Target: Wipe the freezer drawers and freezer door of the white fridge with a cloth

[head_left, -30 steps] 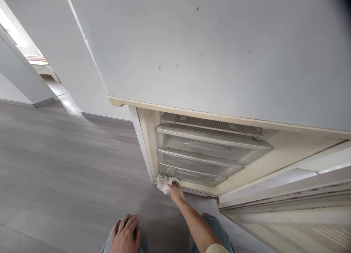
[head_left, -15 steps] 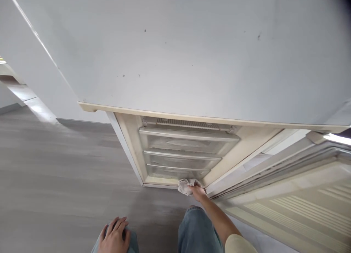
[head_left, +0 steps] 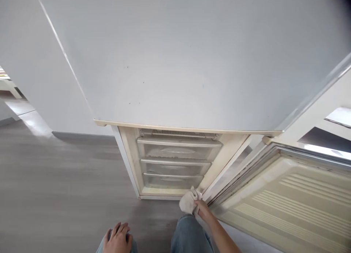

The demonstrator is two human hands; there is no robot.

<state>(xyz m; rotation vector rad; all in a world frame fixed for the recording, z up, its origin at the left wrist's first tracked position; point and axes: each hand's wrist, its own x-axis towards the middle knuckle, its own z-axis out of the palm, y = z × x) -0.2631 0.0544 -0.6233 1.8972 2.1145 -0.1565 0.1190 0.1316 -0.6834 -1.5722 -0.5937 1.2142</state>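
Note:
My right hand [head_left: 202,209] grips a crumpled whitish cloth [head_left: 188,201] at the lower right corner of the open freezer compartment [head_left: 161,191]. Part of the cloth overlaps the bottom edge of the frame; whether it presses on it I cannot tell. Inside the compartment, several clear-fronted drawers [head_left: 175,168] are stacked and pushed in. My left hand [head_left: 117,240] rests on my left knee with its fingers spread, holding nothing.
The lower door [head_left: 296,201], ribbed inside with a dark-stained gasket, stands swung open at the right. Above the compartment, the closed upper door [head_left: 186,62] juts toward me. Grey floor [head_left: 68,187] stretches to the left. My right knee [head_left: 189,234] is close below the cloth.
The cloth in my right hand has shifted slightly toward me from the bottom edge. My view has moved, showing more of the lower door. My left hand stays on the knee.

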